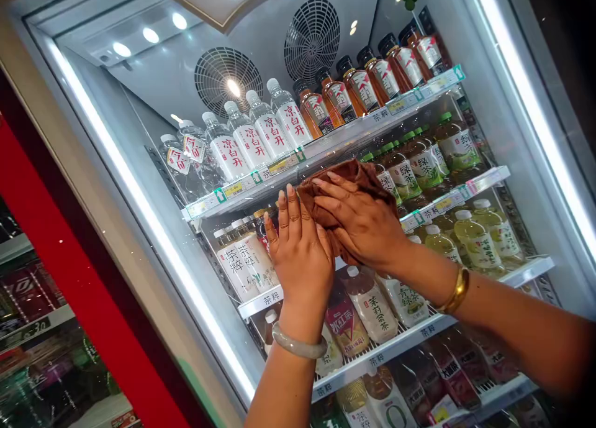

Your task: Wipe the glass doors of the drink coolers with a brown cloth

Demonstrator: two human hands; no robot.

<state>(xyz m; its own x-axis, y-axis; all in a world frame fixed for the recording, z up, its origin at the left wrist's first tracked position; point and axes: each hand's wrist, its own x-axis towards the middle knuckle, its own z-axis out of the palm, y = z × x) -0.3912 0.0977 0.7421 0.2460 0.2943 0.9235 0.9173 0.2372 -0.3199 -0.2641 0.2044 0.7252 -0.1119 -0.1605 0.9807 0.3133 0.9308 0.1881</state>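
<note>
A brown cloth lies against the glass door of a lit drinks cooler, roughly mid-view. My right hand, with a gold bracelet at the wrist, presses flat on the cloth, its fingers spread and pointing up and left. Just left of it, my left hand rests flat on the glass, fingers extended upward, beside the cloth's left edge. A pale bangle circles the left wrist. Part of the cloth is hidden beneath the right hand.
Behind the glass, shelves hold rows of water bottles, amber bottles and green tea bottles. A bright light strip runs along the cooler's left side. Beyond a red frame, another drinks display stands at left.
</note>
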